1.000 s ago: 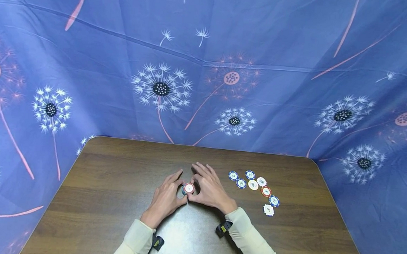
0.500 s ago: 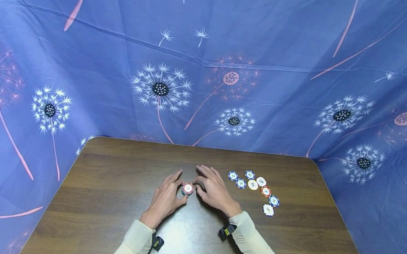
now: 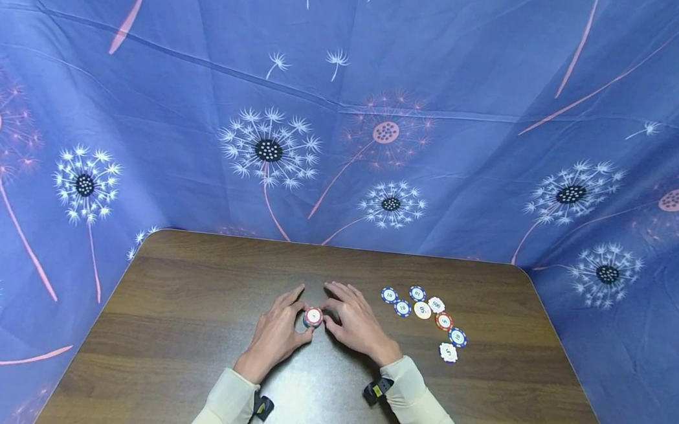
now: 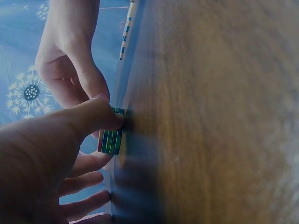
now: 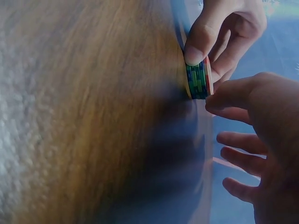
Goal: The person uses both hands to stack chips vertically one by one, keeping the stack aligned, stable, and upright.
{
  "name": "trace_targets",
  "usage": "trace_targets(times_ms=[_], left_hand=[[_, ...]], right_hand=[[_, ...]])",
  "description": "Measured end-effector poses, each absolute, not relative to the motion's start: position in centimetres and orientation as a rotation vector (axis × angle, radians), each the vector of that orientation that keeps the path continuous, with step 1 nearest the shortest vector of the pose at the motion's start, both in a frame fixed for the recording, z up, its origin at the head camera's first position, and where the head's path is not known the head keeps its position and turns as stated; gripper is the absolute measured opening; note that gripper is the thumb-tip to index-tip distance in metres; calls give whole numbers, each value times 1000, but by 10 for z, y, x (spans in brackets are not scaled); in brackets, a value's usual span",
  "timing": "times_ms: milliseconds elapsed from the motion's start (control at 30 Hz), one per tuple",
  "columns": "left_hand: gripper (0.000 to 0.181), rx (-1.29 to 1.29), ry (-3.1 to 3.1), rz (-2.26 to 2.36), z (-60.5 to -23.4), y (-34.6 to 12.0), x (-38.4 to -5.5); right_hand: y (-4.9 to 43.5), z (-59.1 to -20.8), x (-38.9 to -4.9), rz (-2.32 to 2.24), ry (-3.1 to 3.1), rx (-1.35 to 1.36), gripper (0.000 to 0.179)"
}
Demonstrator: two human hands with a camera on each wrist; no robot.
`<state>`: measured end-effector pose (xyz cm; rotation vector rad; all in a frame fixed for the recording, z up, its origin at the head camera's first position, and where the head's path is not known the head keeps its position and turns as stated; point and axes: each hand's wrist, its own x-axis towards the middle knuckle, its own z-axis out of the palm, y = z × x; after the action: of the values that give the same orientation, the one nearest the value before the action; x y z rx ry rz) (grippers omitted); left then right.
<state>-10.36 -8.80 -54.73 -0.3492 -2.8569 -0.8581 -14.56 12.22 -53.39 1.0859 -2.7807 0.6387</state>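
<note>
A short stack of poker chips (image 3: 312,317) stands on the wooden table, a red-rimmed chip on top and green and blue edges (image 4: 110,141) below. My left hand (image 3: 274,328) holds the stack between thumb and index finger, the other fingers spread behind. On the stack's right side, my right hand (image 3: 358,323) has its thumb and index fingertips right at the edge of the top chip. Its remaining fingers are loosely bent, apart from the chips in the right wrist view. The left thumb hides part of the stack's side (image 5: 198,81).
Several loose chips lie flat to the right: blue ones (image 3: 402,308), white ones (image 3: 448,353) and a red one (image 3: 444,321). A blue dandelion-print cloth (image 3: 342,173) hangs behind the table's (image 3: 196,268) far edge and along both sides.
My right hand has let go of the stack, drawn back to the right, then come slightly closer again. The left hand keeps its hold, and the red chip sits squarer on top.
</note>
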Motion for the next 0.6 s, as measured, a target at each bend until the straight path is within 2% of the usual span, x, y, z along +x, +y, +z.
trace_targets(times_ms=[600], left_hand=[[32,-349,-2845,-849,-547,-88,-103]], right_hand=[[136,-533,-133,694,-2755,1015,21]])
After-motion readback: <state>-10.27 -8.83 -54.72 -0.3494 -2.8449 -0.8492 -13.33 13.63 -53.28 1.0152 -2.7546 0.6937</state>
